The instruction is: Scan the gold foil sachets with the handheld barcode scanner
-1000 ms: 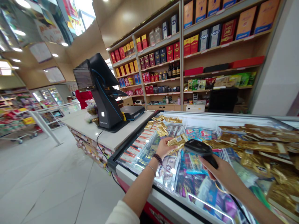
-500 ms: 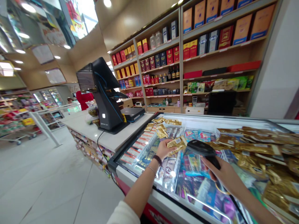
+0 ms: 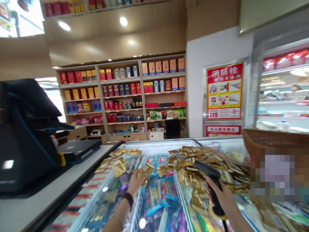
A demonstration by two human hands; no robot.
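Between the fingers and thumb of my left hand (image 3: 135,183) is a gold foil packet (image 3: 146,170), held above the glass top of a chest freezer (image 3: 166,144). A beaded bracelet circles that wrist. My right hand (image 3: 223,195) is wrapped round the handle of a black barcode scanner (image 3: 208,170), whose head points left toward the packet. Below and behind the scanner spreads a large heap of gold packets (image 3: 231,172). A smaller group of gold packets (image 3: 118,167) lies left of my left hand. Coloured packages (image 3: 159,196) show in white wire baskets under the glass.
A dark checkout terminal (image 3: 26,138) and a flat black scale (image 3: 79,149) stand on the counter (image 3: 36,196) at left. A brown cardboard box (image 3: 272,138) is at right. Shelves (image 3: 123,96) of boxes and bottles line the back wall.
The view has swung right, bringing the wall poster, cardboard box and more of the packet heap into sight. Both hands still hold the packet and the scanner.
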